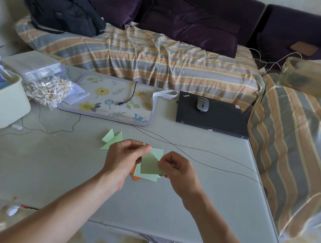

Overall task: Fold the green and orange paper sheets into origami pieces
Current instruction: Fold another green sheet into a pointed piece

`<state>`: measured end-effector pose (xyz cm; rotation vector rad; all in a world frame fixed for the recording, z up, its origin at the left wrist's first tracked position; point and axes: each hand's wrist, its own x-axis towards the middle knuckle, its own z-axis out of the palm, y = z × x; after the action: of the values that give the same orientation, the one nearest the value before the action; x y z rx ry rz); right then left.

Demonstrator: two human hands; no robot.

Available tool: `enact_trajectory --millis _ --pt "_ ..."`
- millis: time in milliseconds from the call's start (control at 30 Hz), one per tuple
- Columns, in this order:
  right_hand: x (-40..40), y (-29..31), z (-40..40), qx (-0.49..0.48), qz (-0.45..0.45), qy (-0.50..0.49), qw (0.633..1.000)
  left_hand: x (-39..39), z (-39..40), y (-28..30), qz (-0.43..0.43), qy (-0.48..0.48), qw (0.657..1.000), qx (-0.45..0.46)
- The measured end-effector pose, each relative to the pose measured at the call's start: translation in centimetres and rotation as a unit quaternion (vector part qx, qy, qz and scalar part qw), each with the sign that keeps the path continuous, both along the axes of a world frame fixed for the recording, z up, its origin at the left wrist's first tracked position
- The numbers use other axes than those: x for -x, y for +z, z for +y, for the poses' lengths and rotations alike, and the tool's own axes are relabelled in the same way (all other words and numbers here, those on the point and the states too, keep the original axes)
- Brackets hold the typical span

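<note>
- The green paper sheet (149,165) is held a little above the middle of the grey table (70,171), partly folded, with one corner turned over at its top.
- The left hand (124,157) pinches the top edge of this sheet between thumb and curled fingers; the right hand (176,168) pinches its right edge in the same way.
- Under the sheet lies the orange paper (135,173); only its left corner shows, the rest is covered by the green sheet and the hands.
- Just to the left, behind the left hand, a folded green piece (111,138) with pointed flaps lies on the table.
- A thin dark cable (201,156) runs across the table just behind the hands, towards the right edge.
- Farther back lies a floral mat (108,99) with a small black cord (128,97) on it.
- To the right of it is a closed black laptop (212,117), and a grey mouse (202,104) rests on its lid.
- At the left edge stands a pale bin (3,103), and beside it a bag of cotton swabs (48,90).
- Behind the table is a sofa with a striped cover (152,60), purple cushions (196,27) and a black backpack (64,10).
</note>
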<state>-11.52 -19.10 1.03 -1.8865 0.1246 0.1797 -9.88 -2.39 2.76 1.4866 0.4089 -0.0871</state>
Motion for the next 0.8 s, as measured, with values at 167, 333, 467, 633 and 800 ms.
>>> enact_trajectory --millis 167,333,467,633,800 --pt "-0.02 0.15 0.10 0.005 -0.004 -0.008 1.000 -0.03 -0.03 0.07 0.002 -0.009 1.000 0.022" --pt "-0.08 0.08 0.18 -0.004 -0.007 -0.013 1.000 -0.40 0.25 -0.40 0.014 -0.043 0.999 0.024" --pt "-0.15 0.23 0.20 -0.014 -0.008 -0.015 1.000 0.11 -0.07 -0.45 0.049 -0.154 0.987 0.016" --pt "-0.02 0.03 0.54 -0.031 0.009 -0.013 0.999 0.24 -0.16 -0.58 0.053 -0.157 0.986 -0.011" --pt "0.01 0.22 0.64 0.004 -0.005 -0.007 1.000 0.53 -0.48 -0.42 0.064 -0.151 0.986 -0.024"
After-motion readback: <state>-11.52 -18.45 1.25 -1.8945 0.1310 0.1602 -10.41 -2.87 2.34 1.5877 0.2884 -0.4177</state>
